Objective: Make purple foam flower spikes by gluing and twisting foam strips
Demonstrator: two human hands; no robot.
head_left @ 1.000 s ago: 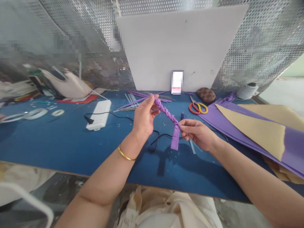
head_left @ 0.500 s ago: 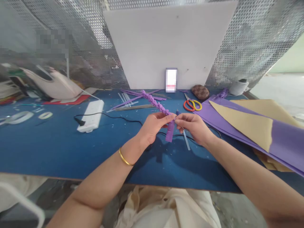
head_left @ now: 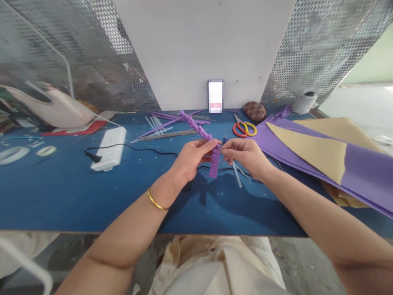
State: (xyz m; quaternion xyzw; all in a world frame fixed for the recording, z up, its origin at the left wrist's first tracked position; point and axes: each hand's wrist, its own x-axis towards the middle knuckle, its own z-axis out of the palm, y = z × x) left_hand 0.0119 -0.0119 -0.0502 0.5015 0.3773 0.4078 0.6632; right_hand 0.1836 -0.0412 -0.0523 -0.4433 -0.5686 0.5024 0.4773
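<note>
A purple strip is wound in curled, ruffled turns into a purple flower spike (head_left: 196,127), which slants up and away to the left. My left hand (head_left: 196,157) is closed on its lower end, thumb on top, and the loose flat tail of the strip (head_left: 214,164) hangs below. Close beside it, my right hand (head_left: 245,155) pinches what looks like the thin wire stem (head_left: 245,175), which emerges toward the lower right. Behind the right hand a dark blue tool is mostly hidden. A clear glue stick (head_left: 238,177) sticks out below that hand.
Red-and-yellow scissors (head_left: 245,129) and a checkered pouch (head_left: 254,111) lie beyond my right hand. Purple and tan sheets (head_left: 310,147) cover the right side. A white power strip (head_left: 109,148) with a black cable is at left. Wires, strips and a phone (head_left: 215,96) are at the back.
The camera view has shifted slightly, so the scene sits higher and further left. Both hands keep their hold; more of the thin wire shows below my right hand.
</note>
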